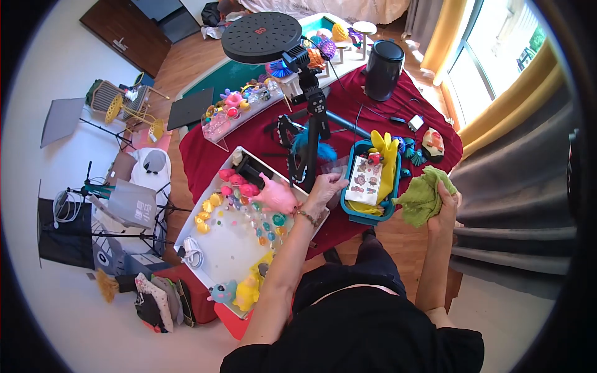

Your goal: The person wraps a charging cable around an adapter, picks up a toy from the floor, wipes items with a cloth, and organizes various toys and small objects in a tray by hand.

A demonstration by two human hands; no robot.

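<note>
My right hand (pixel 445 210) grips a crumpled green cloth (pixel 418 198), which hangs to the right of a teal basket (pixel 350 215). My left hand (pixel 324 190) is just left of that basket, its fingers reaching toward the rim with nothing plainly in them. Inside the basket lie a white card with printed cartoon figures (pixel 364 180), a yellow rubber glove (pixel 387 163) and a small red figure (pixel 374 157). A pink pig-like toy (pixel 278 196) sits beside my left wrist in a white tray (pixel 186 231).
The tray also carries yellow toys (pixel 247 292), a white cable (pixel 193 252) and colourful beads. A black stand with a round top (pixel 261 37) rises behind it. A black bin (pixel 384 69) and a white adapter (pixel 415 122) are on the red cloth (pixel 348 115). A toy-filled rack (pixel 242 105) stands further back.
</note>
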